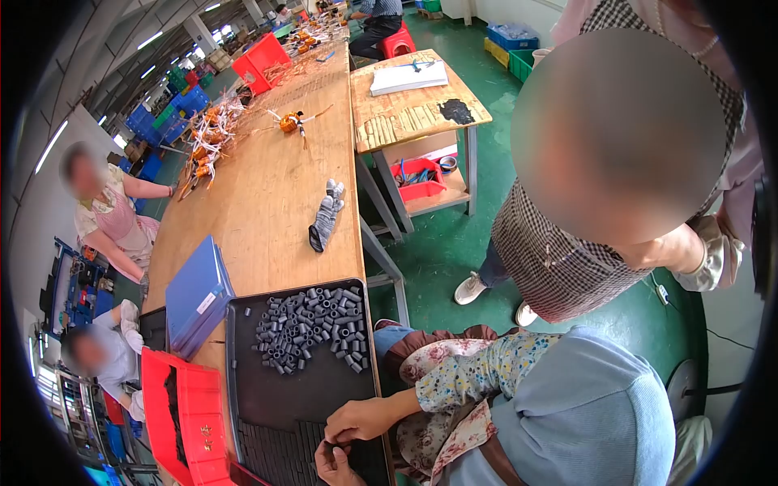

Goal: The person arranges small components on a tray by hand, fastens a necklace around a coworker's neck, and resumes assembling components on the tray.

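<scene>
The person's right hand (356, 421) bends just above the left hand (336, 468) at the near end of a black rectangular tray (275, 397). Both hands have thumb and fingers drawn together; whether a piece sits between the fingertips cannot be told. Beside them, inside the tray, dark slender pieces (271, 454) lie in tight parallel rows. A red plastic bin (204, 405) stands left of the tray. Toward the tray's far end, short dark grey hollow tubes (308, 328) lie in a loose heap. Blue upright folders (197, 296) stand at its far left corner. Beyond the tray, on the brown wooden table (259, 211), lie a grey striped glove (327, 217) and, farther, an orange coil with white leads (290, 122).
</scene>
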Demonstrator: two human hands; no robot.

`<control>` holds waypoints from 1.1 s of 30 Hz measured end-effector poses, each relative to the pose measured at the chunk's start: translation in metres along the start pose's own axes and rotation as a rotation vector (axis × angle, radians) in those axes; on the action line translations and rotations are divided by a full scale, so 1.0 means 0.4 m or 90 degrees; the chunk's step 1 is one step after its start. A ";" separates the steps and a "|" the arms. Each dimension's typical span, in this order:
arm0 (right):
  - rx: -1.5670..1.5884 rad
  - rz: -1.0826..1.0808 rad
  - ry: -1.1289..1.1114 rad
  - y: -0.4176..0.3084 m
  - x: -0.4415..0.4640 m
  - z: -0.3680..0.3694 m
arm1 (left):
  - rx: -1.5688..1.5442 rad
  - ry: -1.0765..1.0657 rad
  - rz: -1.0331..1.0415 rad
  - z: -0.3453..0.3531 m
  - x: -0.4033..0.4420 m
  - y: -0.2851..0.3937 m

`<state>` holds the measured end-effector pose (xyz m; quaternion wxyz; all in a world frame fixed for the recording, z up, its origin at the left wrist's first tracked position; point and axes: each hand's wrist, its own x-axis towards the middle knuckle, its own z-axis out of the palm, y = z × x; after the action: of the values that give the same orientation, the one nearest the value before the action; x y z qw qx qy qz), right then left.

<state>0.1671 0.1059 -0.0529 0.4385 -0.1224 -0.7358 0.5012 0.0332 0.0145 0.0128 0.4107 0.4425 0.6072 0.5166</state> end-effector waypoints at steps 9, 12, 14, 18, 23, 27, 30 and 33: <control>0.016 -0.045 0.039 0.008 -0.003 0.008 | 0.112 -0.090 -0.034 -0.048 0.014 -0.039; 0.102 0.093 0.103 -0.009 0.010 -0.005 | 0.001 -0.016 0.014 -0.011 0.003 -0.011; 0.118 0.092 0.084 -0.014 0.010 0.001 | 0.045 -0.074 -0.026 -0.043 0.009 -0.049; 0.139 0.081 0.061 -0.010 0.017 0.023 | 0.091 -0.102 -0.055 -0.059 0.016 -0.062; 0.027 0.042 0.079 0.004 0.014 0.019 | 0.013 -0.088 -0.056 -0.061 0.035 -0.103; -0.105 -0.063 0.051 0.012 0.018 0.009 | -0.003 -0.076 -0.084 -0.072 0.050 -0.093; -0.067 -0.032 0.049 -0.017 0.037 0.005 | -0.008 -0.109 -0.083 -0.088 0.050 -0.077; -0.194 -0.030 0.130 -0.044 0.074 -0.041 | -0.064 -0.069 -0.060 -0.108 0.058 -0.072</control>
<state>0.1670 0.1264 -0.0208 0.4989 -0.2201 -0.7579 0.3582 -0.0175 0.0233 -0.0109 0.4883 0.4194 0.5778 0.5018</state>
